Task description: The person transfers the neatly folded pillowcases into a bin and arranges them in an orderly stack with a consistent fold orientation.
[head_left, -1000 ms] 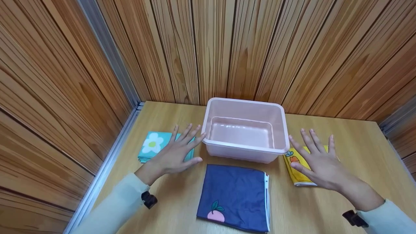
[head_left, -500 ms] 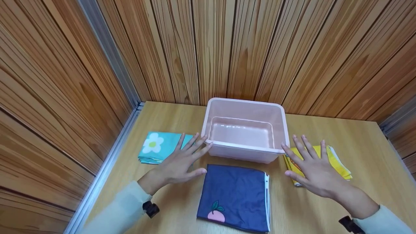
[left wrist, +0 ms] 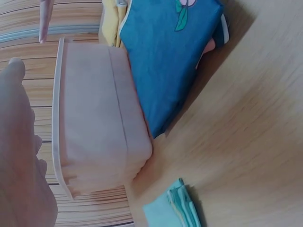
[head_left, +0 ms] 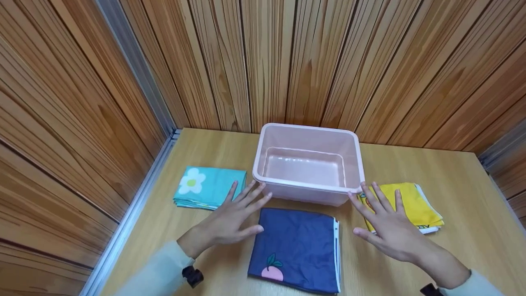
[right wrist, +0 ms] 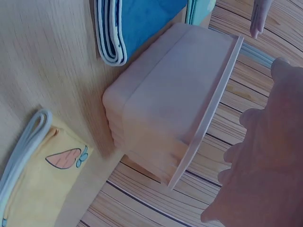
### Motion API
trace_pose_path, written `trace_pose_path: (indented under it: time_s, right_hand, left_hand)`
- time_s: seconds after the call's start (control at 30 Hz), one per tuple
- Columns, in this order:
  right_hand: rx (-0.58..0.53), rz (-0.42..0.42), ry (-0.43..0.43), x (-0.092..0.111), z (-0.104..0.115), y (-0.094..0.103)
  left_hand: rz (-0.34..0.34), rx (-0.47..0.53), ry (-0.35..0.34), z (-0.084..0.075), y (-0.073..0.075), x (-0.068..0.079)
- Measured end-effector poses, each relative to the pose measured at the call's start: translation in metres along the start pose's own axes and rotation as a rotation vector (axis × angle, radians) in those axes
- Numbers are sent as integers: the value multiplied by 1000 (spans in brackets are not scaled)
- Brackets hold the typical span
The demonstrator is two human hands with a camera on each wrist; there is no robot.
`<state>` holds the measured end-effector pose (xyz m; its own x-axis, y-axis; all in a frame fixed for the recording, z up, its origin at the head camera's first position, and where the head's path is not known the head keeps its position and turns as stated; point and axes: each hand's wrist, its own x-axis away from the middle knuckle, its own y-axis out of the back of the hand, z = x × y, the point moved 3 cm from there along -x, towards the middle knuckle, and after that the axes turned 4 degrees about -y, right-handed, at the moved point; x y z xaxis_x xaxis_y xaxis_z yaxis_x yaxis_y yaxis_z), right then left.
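Note:
My left hand (head_left: 228, 220) hovers with spread fingers between a folded teal cloth (head_left: 218, 183) with a white flower and a folded navy cloth (head_left: 300, 242) with a pink fruit print. On the other side, my right hand (head_left: 392, 232) is spread above the table beside a folded yellow cloth (head_left: 407, 199) printed with a carrot. Neither hand holds anything. Behind the navy cloth stands a pale pink plastic bin (head_left: 308, 187) with nothing inside. In the right wrist view the layered edge of the navy cloth (right wrist: 111, 35) shows beside the bin (right wrist: 161, 90).
Everything lies on a light wooden table (head_left: 222, 144). Wood-plank walls (head_left: 271, 61) rise behind it and at the left. A metal rail (head_left: 127, 211) runs along the table's left edge.
Both spread hands have drawn back toward the person and slightly inward, uncovering more of the teal and yellow cloths. The cloths and the bin stay in place.

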<state>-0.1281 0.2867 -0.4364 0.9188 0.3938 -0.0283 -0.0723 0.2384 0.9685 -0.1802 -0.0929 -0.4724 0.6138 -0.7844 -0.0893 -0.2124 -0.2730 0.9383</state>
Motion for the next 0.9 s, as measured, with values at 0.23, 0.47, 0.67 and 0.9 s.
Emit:
trace_pose_path:
  time_s: [0.23,0.47,0.67,0.9]
  right_hand:
    - [-9,46,-23,2,1,-12]
    - [-29,-10,30,5,7,-22]
    - [-49,-5,38,6,10,-35]
    - [-46,-61,80,7,11,-52]
  left_hand:
    - [15,49,8,-2,-13,3]
    - [18,94,23,-5,-26,4]
    - [25,134,40,-6,-37,4]
    - [34,158,52,-6,-51,4]
